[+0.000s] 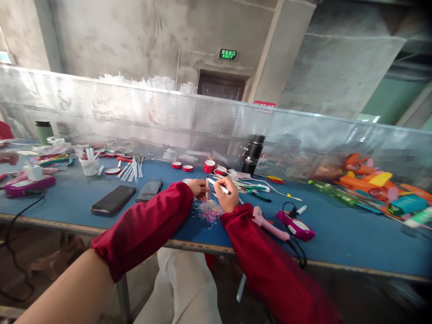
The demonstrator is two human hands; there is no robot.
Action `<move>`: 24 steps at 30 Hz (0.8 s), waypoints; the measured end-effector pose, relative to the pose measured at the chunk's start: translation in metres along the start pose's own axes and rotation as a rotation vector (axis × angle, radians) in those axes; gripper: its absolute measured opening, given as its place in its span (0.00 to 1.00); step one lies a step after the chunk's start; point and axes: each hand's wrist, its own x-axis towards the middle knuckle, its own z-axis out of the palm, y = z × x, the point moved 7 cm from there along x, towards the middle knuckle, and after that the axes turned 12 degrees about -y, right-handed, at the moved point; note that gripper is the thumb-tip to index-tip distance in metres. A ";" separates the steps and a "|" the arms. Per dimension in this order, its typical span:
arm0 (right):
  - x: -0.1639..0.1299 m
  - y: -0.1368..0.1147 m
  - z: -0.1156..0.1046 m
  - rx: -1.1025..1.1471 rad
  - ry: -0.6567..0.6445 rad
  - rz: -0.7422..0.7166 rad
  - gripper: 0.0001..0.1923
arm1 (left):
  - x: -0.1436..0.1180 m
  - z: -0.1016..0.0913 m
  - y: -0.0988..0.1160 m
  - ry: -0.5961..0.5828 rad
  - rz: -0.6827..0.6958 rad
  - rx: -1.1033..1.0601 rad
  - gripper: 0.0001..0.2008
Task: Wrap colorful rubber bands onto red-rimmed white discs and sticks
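My right hand [227, 194] is closed around a white marker pen [211, 181] with a black end, tilted over the table. Facing it, my left hand [199, 188] pinches a thin, pale, upright strip [207, 184] close to the pen's tip. What the strip is I cannot make out. Just below both hands lies a pile of small, multicoloured wire-like loops [209, 211]. Dark red sleeves cover both of my forearms.
A black phone [113, 199] lies left; a pink glue gun [270, 225] and purple box [297, 226] lie right. Behind stand red tape rolls [209, 167] and a black bottle [253, 155] by the perforated metal screen [162, 117]. Another person's hand [9, 158] shows far left.
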 end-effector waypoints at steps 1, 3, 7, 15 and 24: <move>0.000 0.000 0.000 0.000 -0.003 -0.003 0.07 | 0.000 0.000 0.000 -0.002 -0.001 -0.003 0.10; 0.000 0.000 0.001 -0.003 -0.010 -0.009 0.07 | -0.001 0.001 0.001 -0.007 0.000 -0.010 0.09; 0.000 0.002 0.001 -0.008 -0.011 -0.011 0.07 | 0.000 0.001 0.001 -0.005 0.008 -0.009 0.07; 0.000 0.004 -0.002 -0.026 0.034 0.018 0.07 | 0.004 -0.004 -0.004 -0.002 0.012 -0.053 0.12; 0.000 0.004 -0.003 -0.014 0.043 0.005 0.06 | 0.003 -0.004 -0.005 -0.002 0.001 -0.068 0.12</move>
